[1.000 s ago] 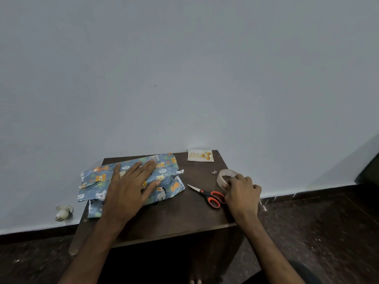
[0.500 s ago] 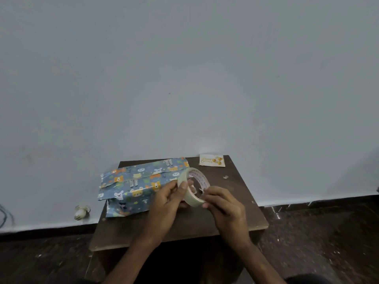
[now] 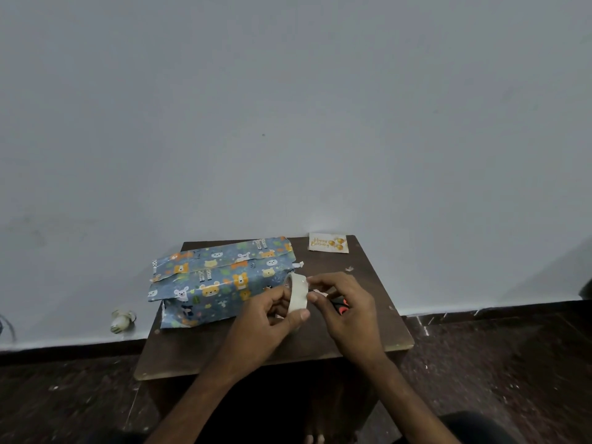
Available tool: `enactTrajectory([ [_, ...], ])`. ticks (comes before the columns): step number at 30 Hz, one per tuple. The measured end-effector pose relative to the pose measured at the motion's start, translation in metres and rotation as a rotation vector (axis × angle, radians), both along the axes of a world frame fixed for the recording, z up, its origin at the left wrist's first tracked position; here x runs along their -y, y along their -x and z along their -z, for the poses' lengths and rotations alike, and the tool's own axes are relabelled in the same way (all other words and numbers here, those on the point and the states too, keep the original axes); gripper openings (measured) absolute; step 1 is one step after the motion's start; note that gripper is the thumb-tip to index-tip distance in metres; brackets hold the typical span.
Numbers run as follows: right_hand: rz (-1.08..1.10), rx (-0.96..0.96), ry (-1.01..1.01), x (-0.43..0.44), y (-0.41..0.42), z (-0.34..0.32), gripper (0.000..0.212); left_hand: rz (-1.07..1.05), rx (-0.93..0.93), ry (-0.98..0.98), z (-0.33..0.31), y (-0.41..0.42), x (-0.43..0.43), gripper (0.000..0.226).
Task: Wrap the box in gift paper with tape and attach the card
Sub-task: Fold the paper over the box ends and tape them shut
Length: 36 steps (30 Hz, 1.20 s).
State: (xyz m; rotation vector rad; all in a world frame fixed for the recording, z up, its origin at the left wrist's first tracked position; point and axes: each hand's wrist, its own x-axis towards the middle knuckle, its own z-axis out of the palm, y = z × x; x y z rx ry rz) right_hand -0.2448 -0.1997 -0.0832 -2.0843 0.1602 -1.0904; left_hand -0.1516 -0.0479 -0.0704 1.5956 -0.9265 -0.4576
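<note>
The box, covered in blue gift paper (image 3: 221,277) with animal prints, lies on the left half of the small brown table (image 3: 378,334). Its paper edges stick out loose at both ends. My left hand (image 3: 266,315) grips a roll of pale tape (image 3: 298,296) upright above the table's middle. My right hand (image 3: 346,306) pinches at the roll's rim from the right. A small white birthday card (image 3: 328,242) lies at the table's far right corner. The red-handled scissors (image 3: 341,306) lie mostly hidden under my right hand.
The table stands against a plain grey wall. A small white object (image 3: 121,320) sits on the dark floor at the wall's foot, left of the table. Small paper scraps (image 3: 349,269) lie on the table near the card.
My left hand left the wrapped box and joined my right hand at the tape roll, which came up off the table. The roll now stands more edge-on between both hands.
</note>
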Motion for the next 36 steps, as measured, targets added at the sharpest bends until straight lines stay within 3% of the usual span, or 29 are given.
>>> enactTrajectory([
  [6, 0.077, -0.037, 0.002, -0.001, -0.003, 0.000, 0.012, -0.037, 0.180, -0.081, 0.006, -0.003, 0.000, 0.011],
  [10, 0.039, -0.334, -0.040, 0.010, -0.001, 0.002, 0.018, -0.017, 0.481, -0.307, 0.007, -0.009, -0.007, 0.018],
  [13, -0.045, -0.579, -0.077, 0.021, 0.002, 0.004, 0.016, 0.079, 0.523, -0.544, 0.006, -0.011, -0.012, 0.036],
  [17, -0.168, -0.569, -0.170, 0.022, 0.002, 0.004, 0.006, 0.081, 0.525, -0.641, 0.009, -0.005, -0.006, 0.076],
  [24, -0.207, -0.486, -0.186, 0.021, -0.003, 0.001, 0.007, 0.055, 0.378, -0.548, 0.013, -0.010, 0.007, 0.022],
  [30, -0.172, -0.504, -0.084, 0.028, -0.009, -0.003, 0.009, -0.050, 0.386, -0.473, 0.015, -0.006, 0.012, 0.019],
  [36, -0.254, -0.517, -0.217, 0.036, -0.006, -0.014, 0.006, -0.079, 0.227, -0.358, 0.016, -0.007, 0.013, 0.014],
])
